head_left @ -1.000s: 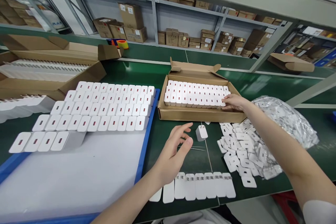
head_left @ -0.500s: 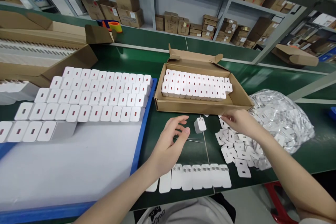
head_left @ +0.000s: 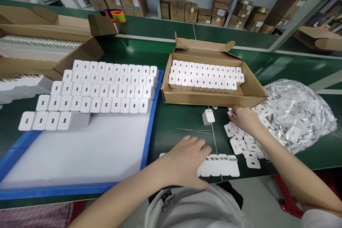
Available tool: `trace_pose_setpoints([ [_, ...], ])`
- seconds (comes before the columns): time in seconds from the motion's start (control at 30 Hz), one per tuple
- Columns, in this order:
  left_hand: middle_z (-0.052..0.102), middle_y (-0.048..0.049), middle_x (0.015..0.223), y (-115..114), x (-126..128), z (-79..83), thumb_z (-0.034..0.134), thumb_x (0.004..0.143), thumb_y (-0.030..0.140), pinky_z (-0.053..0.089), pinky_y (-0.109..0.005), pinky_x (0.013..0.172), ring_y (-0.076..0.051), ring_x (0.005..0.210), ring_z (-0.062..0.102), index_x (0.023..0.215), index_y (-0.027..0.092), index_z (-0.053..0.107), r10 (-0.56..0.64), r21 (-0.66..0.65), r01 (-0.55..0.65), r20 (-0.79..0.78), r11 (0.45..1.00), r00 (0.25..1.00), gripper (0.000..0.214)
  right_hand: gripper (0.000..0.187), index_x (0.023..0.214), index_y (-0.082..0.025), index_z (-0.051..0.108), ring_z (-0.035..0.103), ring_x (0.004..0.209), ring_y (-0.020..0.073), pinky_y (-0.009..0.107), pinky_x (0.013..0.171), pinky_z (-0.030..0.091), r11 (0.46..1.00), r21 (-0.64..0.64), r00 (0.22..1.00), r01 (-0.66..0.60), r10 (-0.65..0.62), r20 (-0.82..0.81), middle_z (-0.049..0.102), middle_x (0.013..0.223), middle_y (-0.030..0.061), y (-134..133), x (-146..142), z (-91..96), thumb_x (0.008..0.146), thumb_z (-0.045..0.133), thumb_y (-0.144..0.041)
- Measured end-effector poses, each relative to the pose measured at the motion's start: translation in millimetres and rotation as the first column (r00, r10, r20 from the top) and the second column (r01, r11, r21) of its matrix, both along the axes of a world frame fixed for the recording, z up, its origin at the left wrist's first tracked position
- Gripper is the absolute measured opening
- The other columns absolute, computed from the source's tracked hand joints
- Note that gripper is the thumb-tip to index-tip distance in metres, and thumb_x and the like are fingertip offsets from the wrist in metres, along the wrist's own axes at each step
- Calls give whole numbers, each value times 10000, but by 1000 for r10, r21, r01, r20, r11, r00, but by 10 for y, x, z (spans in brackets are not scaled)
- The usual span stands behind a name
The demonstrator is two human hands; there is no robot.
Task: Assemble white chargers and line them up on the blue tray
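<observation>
My left hand [head_left: 185, 160] lies palm down over a row of white charger housings [head_left: 219, 166] at the table's front edge. Its thumb and fingers are apart, and it hides part of the row; contact beneath the palm is out of sight. On the right, my right hand [head_left: 244, 118] pinches a small white cover plate [head_left: 230, 113] at the far edge of a loose pile of such plates [head_left: 251, 146]. Between the hands a single white charger plug [head_left: 208, 117] stands with its prongs up. Thin metal rods [head_left: 193, 130] lie to its left.
Rows of white chargers [head_left: 107, 89] stand on a white blue-edged tray [head_left: 152, 121] at left. A cardboard box [head_left: 208, 98] at the back holds more. A clear bag [head_left: 307, 117] of plates sits right. Another carton [head_left: 74, 57] stands far left, with shelves behind.
My left hand has come down toward me, from above the thin rods onto the row of charger housings. My right hand stays at the plate pile, fingers now pinched. The camera view has tilted down.
</observation>
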State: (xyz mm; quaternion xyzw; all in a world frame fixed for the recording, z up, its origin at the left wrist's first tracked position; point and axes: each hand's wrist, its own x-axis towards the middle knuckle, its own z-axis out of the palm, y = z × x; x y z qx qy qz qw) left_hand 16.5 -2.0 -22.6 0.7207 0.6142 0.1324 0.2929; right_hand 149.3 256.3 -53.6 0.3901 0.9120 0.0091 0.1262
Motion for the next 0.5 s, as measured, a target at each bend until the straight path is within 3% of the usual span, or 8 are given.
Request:
trace_pose_setpoints([
  [0.1,644,-95,902,10,71,-49,738,732,487,452,-408,825,-287,887,601,951,129,648,-58,-13,57,-171,998,983,429,178,989,-161,636,677,890,308,334,655,437,1000,-17,999,1,-2,-48,709,941,136,23,-1,-28,824,630,-230],
  [0.17,642,-78,834,19,65,-50,710,747,393,449,-395,798,-266,836,603,849,138,636,-72,-1,73,-172,997,982,284,236,1019,-156,634,674,863,293,329,659,437,1000,-29,995,-4,1,-98,708,938,124,32,2,-33,794,643,-227],
  [0.23,637,-58,802,30,19,-18,712,710,375,448,-383,775,-251,807,602,810,155,626,-12,32,14,-64,999,998,257,291,1057,-148,635,670,826,272,327,666,446,999,-40,987,-11,4,-163,705,932,109,32,16,-13,780,647,-232],
  [0.3,632,-44,799,42,-55,34,729,667,383,450,-365,748,-238,796,594,812,168,624,147,59,-156,137,986,980,280,336,1102,-141,639,666,797,249,324,684,466,998,-56,971,-23,8,-240,702,913,89,27,45,34,784,642,-249],
  [0.33,632,-41,811,49,-97,59,728,668,376,453,-352,732,-226,790,590,833,172,627,239,42,-259,266,965,934,281,355,1121,-141,644,665,789,238,321,694,478,997,-67,959,-32,12,-282,700,902,79,24,64,65,789,640,-265],
  [0.4,643,-50,883,64,-180,90,709,708,341,463,-322,713,-206,806,592,913,173,632,388,-61,-427,548,902,741,276,374,1121,-147,666,664,775,227,323,706,500,995,-84,931,-53,19,-365,698,890,69,27,103,126,787,646,-312],
  [0.47,645,-54,957,81,-246,88,684,753,302,483,-298,733,-188,842,609,1071,181,614,450,-218,-495,790,841,417,347,363,1071,-155,697,663,762,234,346,707,514,993,-94,900,-73,25,-436,699,901,76,43,135,167,772,656,-357],
  [0.5,647,-51,979,91,-269,78,677,762,280,495,-295,753,-184,855,624,1168,196,581,439,-292,-475,868,830,234,426,350,1035,-156,709,662,753,243,365,701,519,992,-96,884,-81,27,-466,700,904,84,54,146,176,764,661,-371],
])
